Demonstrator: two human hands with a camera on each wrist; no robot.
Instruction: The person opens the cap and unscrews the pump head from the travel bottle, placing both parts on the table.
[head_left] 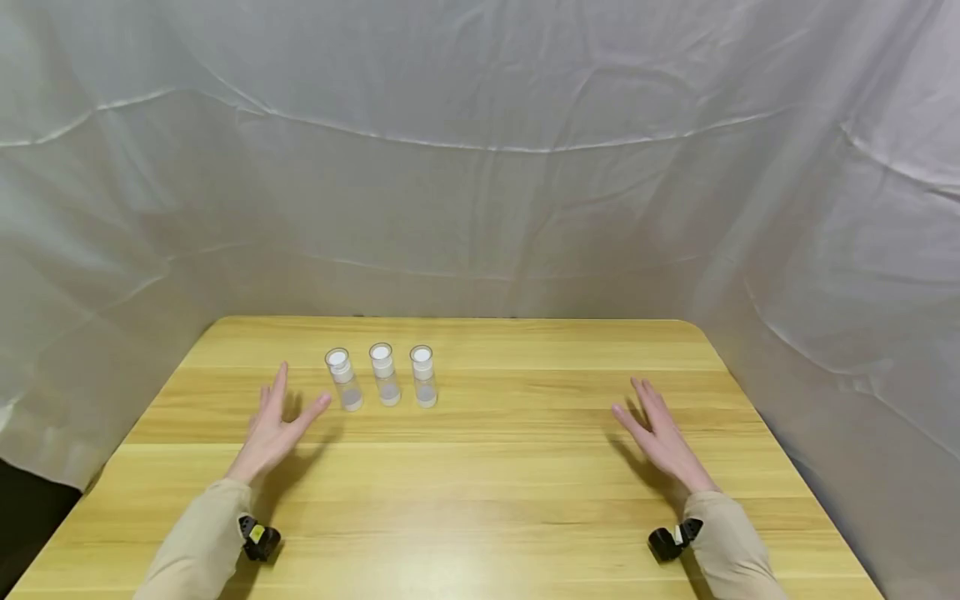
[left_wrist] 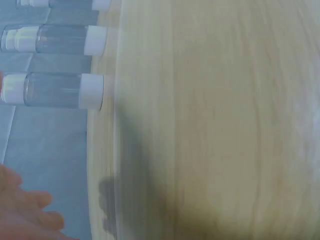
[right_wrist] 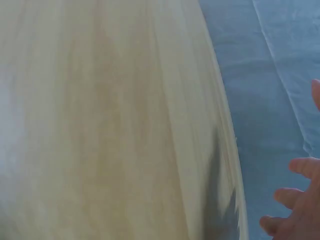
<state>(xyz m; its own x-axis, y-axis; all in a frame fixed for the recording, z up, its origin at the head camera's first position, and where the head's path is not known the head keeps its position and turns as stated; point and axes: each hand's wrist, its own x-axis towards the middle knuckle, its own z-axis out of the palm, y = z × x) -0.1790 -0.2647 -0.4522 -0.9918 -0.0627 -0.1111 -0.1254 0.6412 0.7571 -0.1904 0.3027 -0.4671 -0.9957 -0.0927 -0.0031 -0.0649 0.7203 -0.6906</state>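
"Any room?"
"Plenty, across the wooden table (head_left: 495,467) between left hand (head_left: 272,432) and right hand (head_left: 667,443), both inside the side edges."
"Count?"
"Three clear-and-white bottles (head_left: 386,375), upright in a row toward the far edge."
"Grip?"
"Spread on both, thumbs apart from fingers; leftmost bottle just beside left thumb, well away from the right."

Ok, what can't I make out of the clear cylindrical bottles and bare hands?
Left wrist view: farthest white-based clear cylindrical bottle, cut off by the top edge.
Head view: any lettering on that bottle, too small.
Left wrist view: part of the bare left hand, beyond the left edge.
Right wrist view: part of the bare right hand, beyond the right edge.
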